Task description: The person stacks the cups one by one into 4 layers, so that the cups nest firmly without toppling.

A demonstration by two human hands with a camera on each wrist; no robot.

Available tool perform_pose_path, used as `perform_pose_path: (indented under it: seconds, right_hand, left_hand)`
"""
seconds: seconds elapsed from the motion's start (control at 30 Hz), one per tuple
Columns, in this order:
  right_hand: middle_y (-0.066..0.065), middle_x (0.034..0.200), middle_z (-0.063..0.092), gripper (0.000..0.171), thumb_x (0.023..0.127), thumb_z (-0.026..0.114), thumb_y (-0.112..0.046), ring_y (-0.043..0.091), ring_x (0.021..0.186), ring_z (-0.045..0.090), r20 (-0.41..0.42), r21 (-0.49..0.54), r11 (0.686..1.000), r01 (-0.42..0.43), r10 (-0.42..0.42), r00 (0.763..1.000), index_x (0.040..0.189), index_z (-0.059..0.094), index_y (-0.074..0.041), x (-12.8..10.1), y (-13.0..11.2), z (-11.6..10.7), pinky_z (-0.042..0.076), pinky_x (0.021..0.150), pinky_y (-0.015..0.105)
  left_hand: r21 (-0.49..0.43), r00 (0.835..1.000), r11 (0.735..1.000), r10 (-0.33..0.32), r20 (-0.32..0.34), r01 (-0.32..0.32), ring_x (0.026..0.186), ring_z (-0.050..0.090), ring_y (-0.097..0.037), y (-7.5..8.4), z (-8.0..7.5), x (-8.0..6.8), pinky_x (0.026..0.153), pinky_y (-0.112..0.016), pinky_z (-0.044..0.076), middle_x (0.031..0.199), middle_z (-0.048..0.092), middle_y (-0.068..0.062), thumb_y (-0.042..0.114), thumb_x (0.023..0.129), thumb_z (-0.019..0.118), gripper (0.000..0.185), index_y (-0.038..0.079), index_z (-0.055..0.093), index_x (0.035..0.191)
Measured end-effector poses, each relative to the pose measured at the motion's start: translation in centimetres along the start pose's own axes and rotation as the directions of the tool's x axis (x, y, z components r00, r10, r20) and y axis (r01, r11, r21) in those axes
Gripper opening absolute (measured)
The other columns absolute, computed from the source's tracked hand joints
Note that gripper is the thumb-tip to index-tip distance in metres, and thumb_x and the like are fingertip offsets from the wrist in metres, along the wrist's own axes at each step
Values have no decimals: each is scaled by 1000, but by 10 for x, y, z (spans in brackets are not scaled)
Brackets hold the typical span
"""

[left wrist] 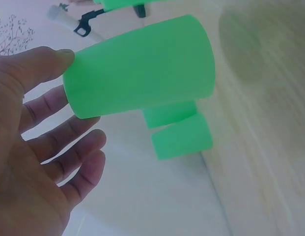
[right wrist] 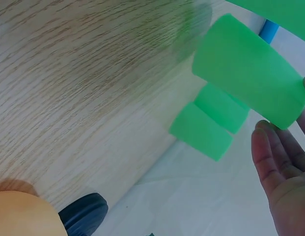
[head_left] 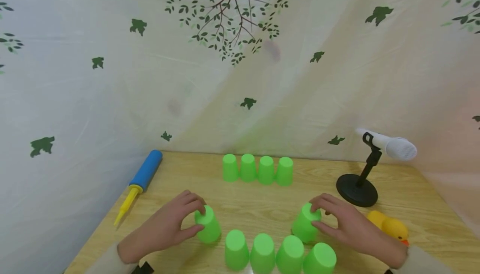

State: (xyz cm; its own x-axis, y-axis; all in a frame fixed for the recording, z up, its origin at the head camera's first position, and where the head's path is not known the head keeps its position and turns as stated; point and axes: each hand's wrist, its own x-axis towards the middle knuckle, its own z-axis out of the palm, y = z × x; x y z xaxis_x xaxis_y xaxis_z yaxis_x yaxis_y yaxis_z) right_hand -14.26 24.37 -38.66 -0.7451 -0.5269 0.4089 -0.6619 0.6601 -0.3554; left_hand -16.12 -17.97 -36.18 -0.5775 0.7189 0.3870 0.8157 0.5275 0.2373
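Now, L hand & R hand on plain green upturned cups.

Ten green cups on the bench: four in the far row, four in the near row, and two set apart at either end. One blue and yellow hand pump. One microphone on its stand. One yellow rubber duck.
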Motion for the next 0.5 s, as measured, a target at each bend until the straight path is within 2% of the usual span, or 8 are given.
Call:
perform_pose_path:
  seconds: [0.23, 0.5]
  right_hand:
    - [-10, 106, 48, 24, 77, 64, -27, 4, 82, 49, -55, -12, 999, 32, -32, 998, 97, 51, -26, 14, 1, 0, 44, 65, 22]
    - [-13, 104, 47, 28, 75, 66, -26, 1, 81, 49, -76, -49, 997, 54, -57, 995, 98, 51, -25, 41, 8, -2, 44, 65, 21]
  left_hand:
    - [33, 999, 999, -24, -41, 25, 86, 40, -6, -12, -1, 16, 70, -21, 40, 98, 43, 15, 30, 77, 63, 21, 24, 50, 92]
    - [57, 995, 997, -47, -89, 53, 89, 42, -7, -26, 6, 62, 73, -21, 40, 96, 44, 11, 31, 77, 64, 23, 21, 52, 93]
